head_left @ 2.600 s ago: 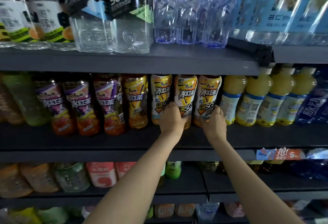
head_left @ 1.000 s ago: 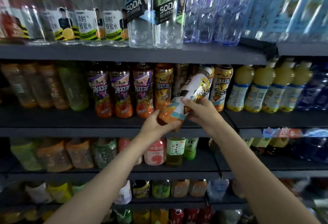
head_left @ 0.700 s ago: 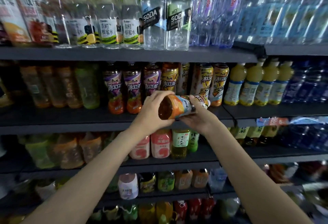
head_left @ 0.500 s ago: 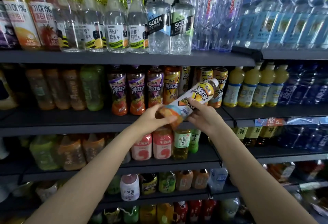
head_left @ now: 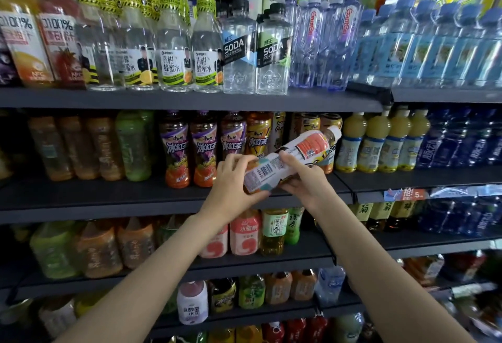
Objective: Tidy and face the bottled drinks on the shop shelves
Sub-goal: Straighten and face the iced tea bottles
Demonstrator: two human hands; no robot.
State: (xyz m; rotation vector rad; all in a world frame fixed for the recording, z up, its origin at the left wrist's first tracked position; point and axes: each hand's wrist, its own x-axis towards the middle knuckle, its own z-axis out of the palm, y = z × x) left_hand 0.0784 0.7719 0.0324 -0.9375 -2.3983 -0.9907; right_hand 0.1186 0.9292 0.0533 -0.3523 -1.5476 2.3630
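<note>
Bottle [head_left: 292,159] turned barcode-up since before — left hand [head_left: 233,179] grips its base, right hand [head_left: 304,177] its middle.

On the top shelf two clear square bottles [head_left: 254,52] carry black labels reading "SODA" — to their right, tall slim water bottles [head_left: 331,38] bear "GanTen" in red down the side. Far left, two juice bottles [head_left: 40,41] show "100%" and "NFC". The middle shelf's iced-tea bottles [head_left: 202,149] read "冰红茶". A price tag [head_left: 404,194] on the right shelf edge shows "抢" and "5" — lower down, a pink bottle [head_left: 245,234] reads "水蜜桃".
</note>
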